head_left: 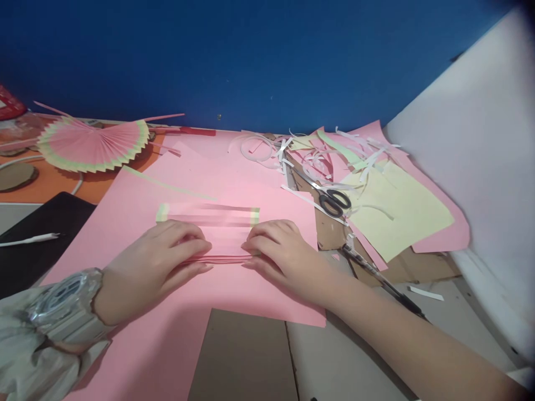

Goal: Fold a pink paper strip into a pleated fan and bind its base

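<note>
A pleated pink paper strip (221,240) with green and yellow ends lies across pink sheets (196,167) in front of me. Its near side is stacked in folds, while the far part still spreads out flat with creases. My left hand (167,253) pinches the folded stack near its left end, thumb at the front edge and fingers on top. At the right end my right hand (278,250) grips the same stack in a like way. A bulky watch sits on my left wrist.
A finished-looking pink paper fan (96,142) with a green and yellow rim lies at the back left. Black-handled scissors (332,200), white paper scraps (317,159), a pale yellow sheet (401,206) and a pen (382,281) lie at right. A blue wall (267,61) stands behind.
</note>
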A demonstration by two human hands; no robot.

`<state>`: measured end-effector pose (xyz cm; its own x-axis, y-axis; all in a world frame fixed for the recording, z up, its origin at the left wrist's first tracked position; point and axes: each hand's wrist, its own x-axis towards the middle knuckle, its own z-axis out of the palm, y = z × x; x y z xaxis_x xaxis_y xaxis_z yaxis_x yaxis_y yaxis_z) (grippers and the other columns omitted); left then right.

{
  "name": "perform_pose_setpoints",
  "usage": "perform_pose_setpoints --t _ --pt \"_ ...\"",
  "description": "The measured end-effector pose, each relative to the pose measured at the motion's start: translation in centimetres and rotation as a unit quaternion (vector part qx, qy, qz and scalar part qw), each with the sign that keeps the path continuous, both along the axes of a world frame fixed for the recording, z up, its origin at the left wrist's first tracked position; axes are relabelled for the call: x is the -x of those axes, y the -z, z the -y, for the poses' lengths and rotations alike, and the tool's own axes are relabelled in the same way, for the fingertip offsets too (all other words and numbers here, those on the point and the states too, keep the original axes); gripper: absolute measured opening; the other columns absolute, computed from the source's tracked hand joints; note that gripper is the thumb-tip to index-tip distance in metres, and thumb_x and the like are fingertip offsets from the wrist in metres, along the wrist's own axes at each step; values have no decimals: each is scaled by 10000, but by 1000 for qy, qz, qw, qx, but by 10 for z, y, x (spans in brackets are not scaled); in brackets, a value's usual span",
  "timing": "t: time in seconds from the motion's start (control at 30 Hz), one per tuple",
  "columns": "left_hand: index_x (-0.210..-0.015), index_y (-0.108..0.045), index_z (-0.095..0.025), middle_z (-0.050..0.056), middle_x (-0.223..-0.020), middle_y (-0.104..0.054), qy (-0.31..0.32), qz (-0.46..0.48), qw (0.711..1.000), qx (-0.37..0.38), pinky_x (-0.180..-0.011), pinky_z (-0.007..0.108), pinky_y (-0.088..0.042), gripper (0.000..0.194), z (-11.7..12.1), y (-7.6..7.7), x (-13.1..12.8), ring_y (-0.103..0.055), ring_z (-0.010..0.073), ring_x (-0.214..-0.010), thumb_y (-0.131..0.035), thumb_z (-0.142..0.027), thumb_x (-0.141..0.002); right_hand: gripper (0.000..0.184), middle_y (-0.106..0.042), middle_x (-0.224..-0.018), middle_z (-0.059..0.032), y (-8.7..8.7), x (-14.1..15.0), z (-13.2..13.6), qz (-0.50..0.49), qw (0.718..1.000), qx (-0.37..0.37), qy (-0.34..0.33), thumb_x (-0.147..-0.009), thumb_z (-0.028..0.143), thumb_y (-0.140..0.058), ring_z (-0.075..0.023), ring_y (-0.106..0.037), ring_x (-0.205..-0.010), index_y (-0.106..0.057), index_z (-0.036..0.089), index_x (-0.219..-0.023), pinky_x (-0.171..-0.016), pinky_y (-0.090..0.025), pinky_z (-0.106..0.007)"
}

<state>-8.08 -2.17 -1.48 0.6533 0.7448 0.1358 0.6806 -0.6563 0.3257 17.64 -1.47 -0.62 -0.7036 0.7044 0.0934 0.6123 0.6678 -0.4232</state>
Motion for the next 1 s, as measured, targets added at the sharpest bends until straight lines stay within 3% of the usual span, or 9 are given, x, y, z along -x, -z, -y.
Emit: perform_pose_setpoints --t 0.2,0.47,0.67,0.8,1.0 --pt "-974 -571 -207 45 -975 -523 -6 14 1000 23 -812 339 -406 135 0 0 1 -482 179 -915 -496 -246 -869 195 -589 -954 -75 7 1 -1 12 998 -52 -13 -927 256 -400 -175 -503 -891 -574 174 -900 -836 -369 -364" --pt "-941 -569 -219 38 -961 -505 -16 21 998 62 -806 332 -403 119 -1 -2 1 -473 174 -909 -474 -256 -879 163 -581 -878 -88 8 4 -2 -26 999 -47 -4 -913 238 -419 -183 -509 -828 -557 164 -868 -717 -429 -329" --pt "-938 -571 -216 33 -940 -506 -7 12 999 51 -783 322 -408 109 -3 -2 -1 -478 164 -878 -486 -242 -876 188 -586 -897 -120 10 5 4 35 991 -126 -32 -889 116 -395 -210 -508 -866 -578 116 -934 -746 -435 -356" --pt "-933 -580 -196 44 -900 -526 12 -6 1000 6 -722 323 -418 122 -3 -2 -1 -492 172 -821 -475 -210 -873 219 -594 -859 -116 9 6 6 62 980 -180 -52 -861 55 -392 -211 -511 -860 -601 93 -914 -755 -432 -355" --pt "-1033 -563 -154 95 -998 -571 36 -100 983 -153 -774 407 -419 232 4 -11 -7 -502 240 -888 -389 -165 -880 216 -610 -887 -95 7 7 7 38 967 -248 -51 -850 59 -413 -204 -501 -854 -613 108 -915 -809 -422 -351"
